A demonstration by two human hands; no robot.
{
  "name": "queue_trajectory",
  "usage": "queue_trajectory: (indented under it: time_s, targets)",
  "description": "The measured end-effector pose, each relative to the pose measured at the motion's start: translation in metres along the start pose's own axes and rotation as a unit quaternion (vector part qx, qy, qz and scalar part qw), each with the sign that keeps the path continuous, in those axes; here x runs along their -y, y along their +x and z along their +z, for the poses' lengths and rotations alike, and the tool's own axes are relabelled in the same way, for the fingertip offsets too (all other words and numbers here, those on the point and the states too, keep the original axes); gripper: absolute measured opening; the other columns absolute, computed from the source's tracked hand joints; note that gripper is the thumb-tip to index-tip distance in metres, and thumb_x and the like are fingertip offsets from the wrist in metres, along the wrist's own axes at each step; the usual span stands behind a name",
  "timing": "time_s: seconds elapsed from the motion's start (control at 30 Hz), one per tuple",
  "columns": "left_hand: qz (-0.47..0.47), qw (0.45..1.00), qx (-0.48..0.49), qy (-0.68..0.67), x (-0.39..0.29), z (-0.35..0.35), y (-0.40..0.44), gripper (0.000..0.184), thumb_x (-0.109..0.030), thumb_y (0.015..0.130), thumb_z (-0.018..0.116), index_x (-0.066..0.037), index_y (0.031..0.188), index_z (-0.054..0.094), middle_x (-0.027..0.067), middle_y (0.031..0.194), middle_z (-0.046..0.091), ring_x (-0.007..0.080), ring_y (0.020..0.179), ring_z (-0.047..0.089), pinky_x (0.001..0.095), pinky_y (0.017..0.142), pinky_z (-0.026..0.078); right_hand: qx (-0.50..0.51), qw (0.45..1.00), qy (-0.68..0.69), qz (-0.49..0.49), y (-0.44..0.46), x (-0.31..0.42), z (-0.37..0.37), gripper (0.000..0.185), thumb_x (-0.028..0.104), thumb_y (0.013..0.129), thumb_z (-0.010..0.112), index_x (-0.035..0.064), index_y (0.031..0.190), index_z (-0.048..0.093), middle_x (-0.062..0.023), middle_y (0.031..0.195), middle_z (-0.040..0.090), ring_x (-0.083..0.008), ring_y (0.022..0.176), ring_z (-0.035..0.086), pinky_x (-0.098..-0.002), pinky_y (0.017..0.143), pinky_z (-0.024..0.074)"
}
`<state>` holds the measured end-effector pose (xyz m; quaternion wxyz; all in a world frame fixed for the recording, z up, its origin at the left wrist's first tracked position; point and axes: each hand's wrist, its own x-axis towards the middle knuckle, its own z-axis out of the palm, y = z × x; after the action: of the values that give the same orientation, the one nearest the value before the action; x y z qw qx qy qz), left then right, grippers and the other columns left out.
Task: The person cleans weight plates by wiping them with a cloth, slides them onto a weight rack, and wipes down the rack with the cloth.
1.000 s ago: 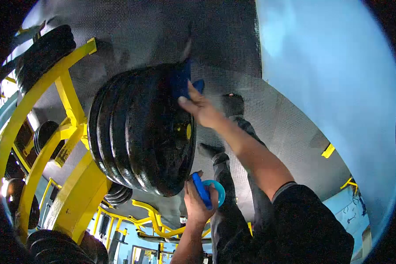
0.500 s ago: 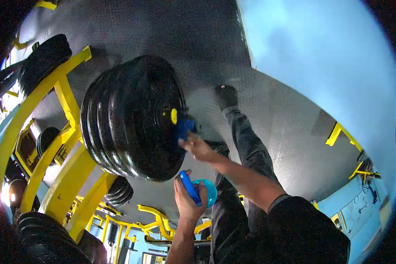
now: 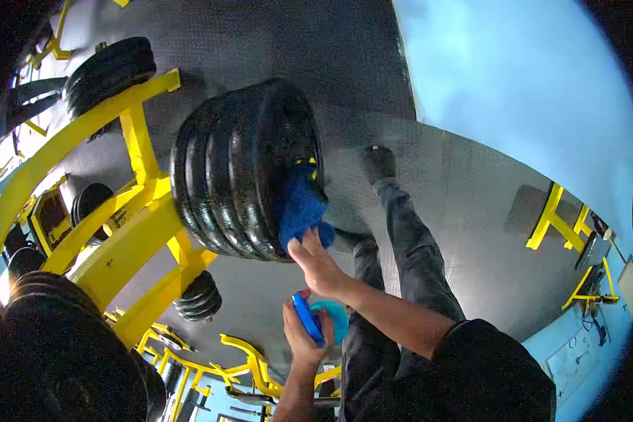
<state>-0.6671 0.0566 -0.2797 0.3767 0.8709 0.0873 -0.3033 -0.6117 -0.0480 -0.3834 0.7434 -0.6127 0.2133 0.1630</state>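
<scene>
A blue cloth (image 3: 299, 204) lies bunched against the outer face of a stack of black weight plates (image 3: 225, 169). My right hand (image 3: 318, 266) is closed on the cloth's near end, its fingers pressing it to the outermost plate. A yellow peg end (image 3: 307, 162) shows just above the cloth at the plate's centre. Below, near my legs, my left hand (image 3: 301, 332) is wrapped round a spray bottle with a blue top (image 3: 308, 320) and a teal, see-through body (image 3: 335, 322). The bottle is apart from the plates.
The plates hang on a yellow steel rack (image 3: 112, 260), which carries further plates (image 3: 112, 77) at upper left and more (image 3: 56, 344) at lower left. My legs (image 3: 418, 243) stand on dark textured floor (image 3: 471, 190). A pale blue wall (image 3: 520, 77) rises at right, near a yellow frame (image 3: 552, 218).
My view has shifted, so the plates appear farther right. My right hand and the cloth have moved over the plate face, and the cloth is more spread out. The left hand keeps the bottle.
</scene>
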Motion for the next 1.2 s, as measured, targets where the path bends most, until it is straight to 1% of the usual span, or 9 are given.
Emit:
queue_trajectory:
  time_s: [0.07,0.2,0.33,0.5,0.6,0.73,0.9,0.97,1.2]
  targets:
    - [0.01,1.0,-0.017,-0.001,0.001,0.0,-0.004,0.044,-0.006,0.074,0.062,0.002,0.114,0.046,0.0166,0.096,0.054,0.0247,0.067,0.059,0.0337,0.063,0.049,-0.138,0.944,-0.212,-0.213,0.029,-0.001,0.012,0.034,0.033,0.1,0.04,0.0003,0.11,0.045,-0.0065,0.1,0.056,-0.0292,0.098,0.054,-0.0419,0.089,0.0379]
    - [0.022,0.999,-0.021,-0.013,0.004,-0.006,0.0,0.048,-0.005,0.077,0.063,0.003,0.119,0.043,0.0123,0.09,0.058,0.0144,0.057,0.052,0.0287,0.057,0.046,-0.106,0.984,0.125,-0.065,0.059,0.017,0.011,0.025,0.027,0.099,0.044,0.0029,0.096,0.049,-0.0015,0.077,0.045,-0.0146,0.077,0.044,-0.0352,0.077,0.0402]
    - [0.078,0.996,-0.028,0.017,0.011,-0.003,0.005,0.046,-0.006,0.077,0.063,0.003,0.118,0.044,0.014,0.095,0.057,0.018,0.06,0.055,0.0309,0.058,0.047,0.059,0.997,0.012,-0.047,-0.022,-0.007,-0.003,0.049,0.038,0.096,0.042,0.0054,0.133,0.043,-0.0202,0.136,0.042,-0.0419,0.133,0.029,-0.0485,0.112,0.0111]
    - [0.172,0.978,-0.04,0.108,0.002,-0.003,0.015,0.045,-0.008,0.075,0.065,0.0,0.116,0.048,0.0129,0.091,0.055,0.0209,0.064,0.057,0.0321,0.061,0.048,-0.006,0.983,-0.116,-0.143,0.038,0.02,-0.002,0.045,0.034,0.095,0.045,0.0012,0.126,0.043,-0.0291,0.132,0.042,-0.048,0.128,0.033,-0.0494,0.11,0.0204]
    - [-0.033,0.999,0.026,0.017,-0.019,-0.004,0.017,0.044,-0.009,0.075,0.065,-0.002,0.116,0.048,0.0133,0.09,0.056,0.0211,0.066,0.057,0.0335,0.063,0.048,-0.18,0.926,-0.27,-0.192,0.129,0.012,-0.003,0.048,0.035,0.097,0.04,0.0004,0.13,0.033,-0.0342,0.134,0.038,-0.0481,0.128,0.034,-0.0454,0.109,0.0248]
    - [0.003,0.999,0.024,0.034,-0.01,0.006,0.019,0.046,-0.012,0.077,0.064,-0.004,0.118,0.046,0.0133,0.087,0.056,0.0204,0.068,0.058,0.0343,0.064,0.049,-0.197,0.979,-0.022,0.043,0.205,0.011,-0.047,0.071,0.052,0.097,0.034,-0.003,0.141,0.027,-0.0302,0.144,0.029,-0.0431,0.133,0.031,-0.0438,0.11,0.0248]
    - [-0.261,0.872,0.005,-0.414,-0.023,0.005,0.012,0.052,-0.012,0.077,0.063,0.002,0.122,0.041,0.0218,0.101,0.052,0.038,0.086,0.058,0.044,0.07,0.05,-0.228,0.95,0.088,0.195,0.156,0.016,-0.12,0.073,0.062,0.088,0.048,-0.0044,0.119,0.056,-0.0119,0.097,0.059,-0.0228,0.087,0.051,-0.0382,0.084,0.0427]
    - [0.068,0.997,0.017,0.031,-0.06,-0.016,0.005,0.055,-0.015,0.08,0.063,0.0,0.126,0.038,0.0234,0.101,0.052,0.0433,0.085,0.057,0.0478,0.071,0.049,-0.221,0.943,0.137,0.206,0.097,0.04,-0.134,0.058,0.061,0.086,0.053,0.0052,0.101,0.059,-0.0025,0.072,0.048,-0.0127,0.066,0.046,-0.0365,0.072,0.046]
    - [0.073,0.997,0.0,0.021,-0.141,-0.08,-0.039,0.058,-0.023,0.084,0.061,0.002,0.13,0.035,0.0252,0.12,0.048,0.0452,0.105,0.052,0.0492,0.08,0.048,-0.036,0.977,-0.188,0.097,-0.019,0.162,-0.112,0.054,0.05,0.085,0.062,-0.0042,0.084,0.064,-0.0077,0.069,0.056,-0.0156,0.071,0.051,-0.0362,0.064,0.0412]
